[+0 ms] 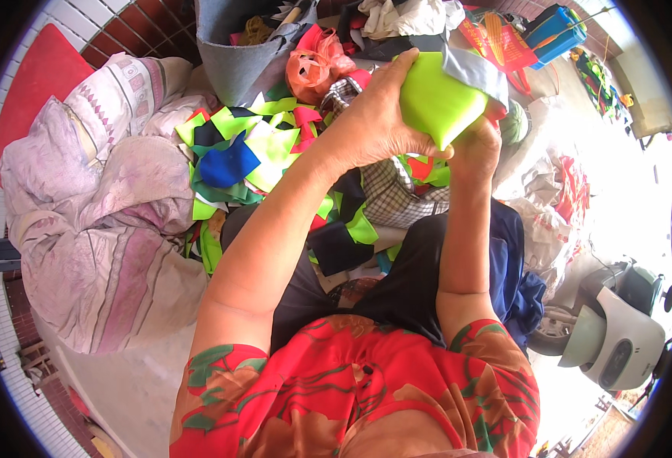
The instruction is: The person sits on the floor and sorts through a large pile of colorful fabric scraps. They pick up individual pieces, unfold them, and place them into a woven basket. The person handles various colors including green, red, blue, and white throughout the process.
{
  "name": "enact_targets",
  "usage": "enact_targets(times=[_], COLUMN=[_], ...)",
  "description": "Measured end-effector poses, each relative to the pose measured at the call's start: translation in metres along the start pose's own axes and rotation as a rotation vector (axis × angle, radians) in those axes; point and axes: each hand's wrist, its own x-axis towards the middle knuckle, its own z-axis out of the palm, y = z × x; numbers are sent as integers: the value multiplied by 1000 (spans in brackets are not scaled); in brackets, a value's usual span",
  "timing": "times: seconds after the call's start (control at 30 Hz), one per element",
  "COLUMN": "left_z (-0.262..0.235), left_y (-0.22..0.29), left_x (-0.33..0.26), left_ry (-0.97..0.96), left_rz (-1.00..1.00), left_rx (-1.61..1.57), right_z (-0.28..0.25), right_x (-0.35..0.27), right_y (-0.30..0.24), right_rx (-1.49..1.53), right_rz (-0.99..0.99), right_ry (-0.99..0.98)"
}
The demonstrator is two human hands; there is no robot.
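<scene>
In front of me, my left hand [378, 114] grips a smooth lime-green fabric piece [443, 99] from its left side, thumb at the lower edge and fingers at the top. A silver-grey cloth flap [477, 70] lies over its upper right part. My right hand [476, 149] is closed at the lower right of the same fabric, its fingertips partly hidden behind it. A bit of red shows beside those fingers. Below the hands, a checked cloth bag [401, 195] holds red and green scraps. A heap of fabric scraps [233, 156] in lime, blue, green and black lies to the left.
Large stained cloth bundles [115, 183] fill the left side. Behind the scraps stand a grey container [241, 65] and an orange-red plastic bag [319, 65]. White plastic sacks [538, 221] lie at right, near a parked scooter [618, 336]. A blue basket [557, 34] sits far right.
</scene>
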Motion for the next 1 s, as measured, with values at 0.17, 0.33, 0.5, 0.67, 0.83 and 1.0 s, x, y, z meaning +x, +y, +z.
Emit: enact_targets(times=[0.17,0.33,0.5,0.67,0.83,1.0], left_z=[12,4,2,-21,-30,-42], left_y=[9,3,5,-7,-12,-9], left_x=[3,7,7,11,7,8], left_ry=[37,308,455,488,436,418], left_rz=[-432,-414,-425,-395,-373,-370], left_rx=[-745,-1060,-1128,-1214,-1258,-1316], right_z=[23,53,60,44,32,24], right_x=[-19,-20,-29,-16,-13,-21], right_y=[18,19,34,16,30,50], right_rx=[-494,-674,-462,-622,-685,-588], right_rz=[-72,-21,-188,-370,19,360], right_ry=[-34,-259,-53,86,-184,-181])
